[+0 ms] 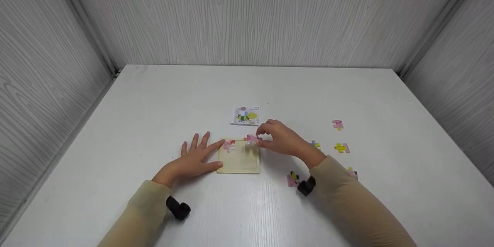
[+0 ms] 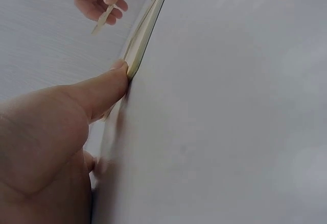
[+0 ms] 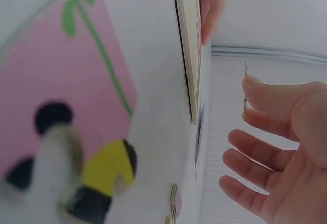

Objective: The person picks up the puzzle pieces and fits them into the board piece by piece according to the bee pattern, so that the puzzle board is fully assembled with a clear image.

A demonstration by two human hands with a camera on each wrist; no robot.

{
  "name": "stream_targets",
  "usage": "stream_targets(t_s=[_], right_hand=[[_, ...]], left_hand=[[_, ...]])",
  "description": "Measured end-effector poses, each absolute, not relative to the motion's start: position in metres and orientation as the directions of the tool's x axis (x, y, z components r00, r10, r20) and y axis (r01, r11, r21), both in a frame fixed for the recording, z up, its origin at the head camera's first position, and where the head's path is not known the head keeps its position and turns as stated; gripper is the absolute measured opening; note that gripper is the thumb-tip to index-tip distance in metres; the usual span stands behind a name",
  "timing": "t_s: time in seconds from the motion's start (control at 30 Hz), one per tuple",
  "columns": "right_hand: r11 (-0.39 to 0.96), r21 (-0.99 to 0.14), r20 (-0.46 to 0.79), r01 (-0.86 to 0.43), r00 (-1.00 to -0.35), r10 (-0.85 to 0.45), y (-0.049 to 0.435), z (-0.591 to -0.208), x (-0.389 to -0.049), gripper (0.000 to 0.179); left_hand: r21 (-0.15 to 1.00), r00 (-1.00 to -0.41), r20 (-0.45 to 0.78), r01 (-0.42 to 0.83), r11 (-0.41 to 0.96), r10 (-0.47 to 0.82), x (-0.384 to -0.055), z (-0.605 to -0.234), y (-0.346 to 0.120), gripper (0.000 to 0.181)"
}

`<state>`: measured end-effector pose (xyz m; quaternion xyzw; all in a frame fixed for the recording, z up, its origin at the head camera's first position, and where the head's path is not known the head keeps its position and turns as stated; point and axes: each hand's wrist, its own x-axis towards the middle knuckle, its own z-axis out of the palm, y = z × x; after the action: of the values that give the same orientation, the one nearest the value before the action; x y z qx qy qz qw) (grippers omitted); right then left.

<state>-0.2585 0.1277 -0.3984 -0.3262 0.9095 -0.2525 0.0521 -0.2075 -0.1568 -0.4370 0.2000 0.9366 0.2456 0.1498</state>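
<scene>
My right hand [image 1: 283, 139] pinches a pink puzzle piece [image 1: 252, 139] between thumb and index finger. It holds the piece above the upper right of a square wooden puzzle tray [image 1: 239, 162]; in the right wrist view the piece [image 3: 245, 91] appears edge-on, apart from the tray. Another pink piece [image 1: 229, 146] lies in the tray's upper left corner. Beside the tray, my left hand [image 1: 193, 161] lies with fingers spread. Its thumb touches the tray's left edge, as the left wrist view shows, and its index fingertip reaches the upper left corner.
Behind the tray lies a picture card [image 1: 246, 115] with a bee. On the right are scattered pieces: a pink one [image 1: 337, 124], a yellow one [image 1: 342, 148], one partly behind the right wrist [image 1: 315, 144], one by the sleeve [image 1: 352, 173] and a pink-and-yellow one [image 1: 293, 179].
</scene>
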Motion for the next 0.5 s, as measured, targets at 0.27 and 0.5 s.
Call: stream_targets(t_s=[0.27, 0.5], right_hand=[[0.698, -0.480, 0.016, -0.531, -0.801, -0.599, 0.114, -0.402, -0.259, 0.025], [0.732, -0.460, -0.040, -0.503, -0.812, -0.583, 0.102, -0.405, -0.259, 0.026]], left_hand=[[0.504, -0.878, -0.185, 0.300, 0.810, 0.440, -0.208, -0.437, -0.158, 0.070], [0.505, -0.877, -0.189, 0.299, 0.810, 0.441, -0.209, -0.438, -0.156, 0.069]])
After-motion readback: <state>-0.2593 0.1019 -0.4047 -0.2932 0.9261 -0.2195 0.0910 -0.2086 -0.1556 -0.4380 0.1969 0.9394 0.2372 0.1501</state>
